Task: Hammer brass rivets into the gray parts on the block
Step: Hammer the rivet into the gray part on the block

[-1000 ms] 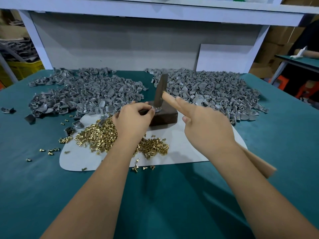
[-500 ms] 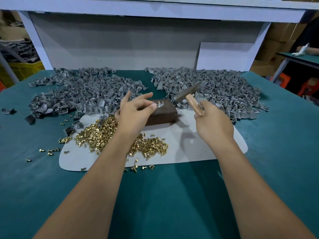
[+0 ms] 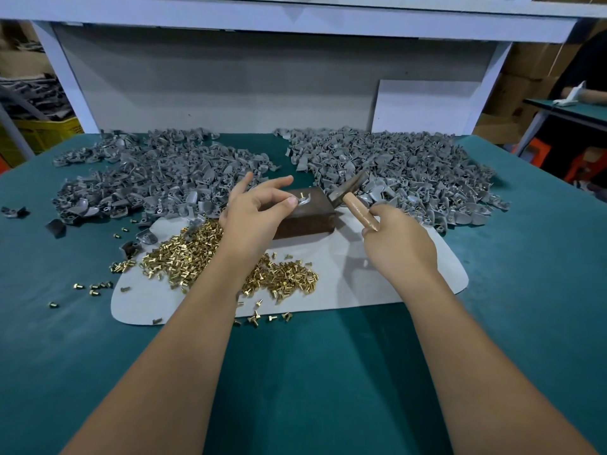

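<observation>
A dark brown block [image 3: 305, 216] stands on a white mat [image 3: 354, 277] in the middle of the green table. One gray part [image 3: 303, 200] lies on the block's top. My left hand [image 3: 256, 215] hovers over the block's left end, its thumb tip touching the gray part while the other fingers spread out straight. My right hand [image 3: 399, 243] grips the wooden handle of a hammer [image 3: 353, 192], whose dark metal head hangs just right of the block. A heap of brass rivets [image 3: 203, 257] lies on the mat under my left wrist.
Two big heaps of gray parts fill the back of the table, one at left [image 3: 157, 182], one at right [image 3: 404, 172]. Loose rivets [image 3: 95, 287] dot the green cloth left of the mat. A white shelf frame [image 3: 295, 18] closes the back.
The hammer stood upright on the block a second ago; my right hand has since swung it away to the right and lowered it. My left hand's fingers opened and spread above the part.
</observation>
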